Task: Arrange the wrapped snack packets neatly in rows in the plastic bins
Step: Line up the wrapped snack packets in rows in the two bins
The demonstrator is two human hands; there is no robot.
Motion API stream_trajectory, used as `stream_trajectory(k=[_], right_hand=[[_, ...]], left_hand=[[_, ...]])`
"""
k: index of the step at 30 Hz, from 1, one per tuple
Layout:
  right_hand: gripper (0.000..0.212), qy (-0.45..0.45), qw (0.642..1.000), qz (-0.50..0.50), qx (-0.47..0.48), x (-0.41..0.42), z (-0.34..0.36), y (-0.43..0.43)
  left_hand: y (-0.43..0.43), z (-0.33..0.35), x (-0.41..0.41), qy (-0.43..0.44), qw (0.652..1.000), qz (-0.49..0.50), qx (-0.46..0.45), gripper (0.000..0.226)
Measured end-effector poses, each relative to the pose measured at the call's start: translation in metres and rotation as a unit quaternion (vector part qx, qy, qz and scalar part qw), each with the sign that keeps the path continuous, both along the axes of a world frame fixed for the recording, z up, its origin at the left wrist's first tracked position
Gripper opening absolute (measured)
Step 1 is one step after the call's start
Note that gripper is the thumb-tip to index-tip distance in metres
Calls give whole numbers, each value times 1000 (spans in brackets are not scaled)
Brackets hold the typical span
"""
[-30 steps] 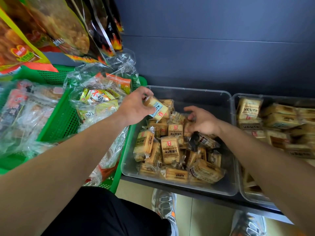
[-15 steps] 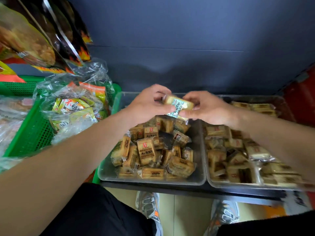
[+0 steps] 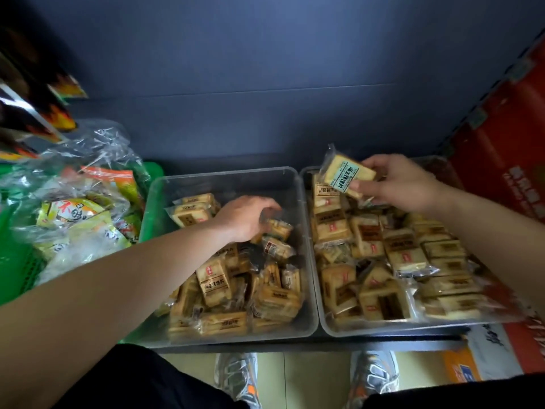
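The snack packets [image 3: 213,280] are golden tan under clear wrap, with brown labels and small red marks. The lifted packet [image 3: 343,175] bears a pale blue-green label with dark characters. The plastic bins [image 3: 224,178] are clear grey. The basket [image 3: 14,261] is bright green, the carton [image 3: 501,160] red, the sneakers [image 3: 236,376] grey with orange.

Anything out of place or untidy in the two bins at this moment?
Yes. In the left bin, packets lie jumbled and tilted, heaped toward the near end. The right hand pinches a blue-labelled packet over the right bin; others show brown labels.
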State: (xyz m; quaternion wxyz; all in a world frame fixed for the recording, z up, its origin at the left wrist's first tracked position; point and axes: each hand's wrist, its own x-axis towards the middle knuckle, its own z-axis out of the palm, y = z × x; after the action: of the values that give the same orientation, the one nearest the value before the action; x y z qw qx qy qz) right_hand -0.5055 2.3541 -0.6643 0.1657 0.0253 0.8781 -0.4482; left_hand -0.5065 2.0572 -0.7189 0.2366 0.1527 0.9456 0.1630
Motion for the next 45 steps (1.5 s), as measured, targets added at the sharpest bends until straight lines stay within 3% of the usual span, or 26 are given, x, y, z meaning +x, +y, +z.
stream_trajectory(k=[3,8,14,16,19,23,26,32,39,45], right_hand=[[28,-17,999,-10,-37,-1,1,1],[26,-35,997,-18,-61,2,4,3],[24,-37,995,-36,-89,3,12,5],[25,-30,993,-32,-108,5,20,1],[24,-32,986,-21,-161,13,44,-10],[18,-64,963,-14,-260,33,72,-26],[21,-74,957,20,-281,53,80,-31],[45,-73,947,51,-308,71,82,-30],[45,-91,933,67,-341,65,82,-26],[39,-60,954,60,-287,55,73,-38]], left_hand=[[5,-8,2,-4,999,-19,-31,50],[6,-11,2,-2,998,-36,-60,32],[-7,28,-3,-35,995,67,65,21],[-14,53,0,-61,969,167,170,18],[-15,94,17,-118,892,283,332,11],[-7,133,45,-99,819,366,431,11],[-4,148,64,-102,787,391,466,13],[2,151,82,-85,798,369,468,23],[9,147,75,-50,816,346,461,26],[23,144,69,-58,804,334,489,19]])
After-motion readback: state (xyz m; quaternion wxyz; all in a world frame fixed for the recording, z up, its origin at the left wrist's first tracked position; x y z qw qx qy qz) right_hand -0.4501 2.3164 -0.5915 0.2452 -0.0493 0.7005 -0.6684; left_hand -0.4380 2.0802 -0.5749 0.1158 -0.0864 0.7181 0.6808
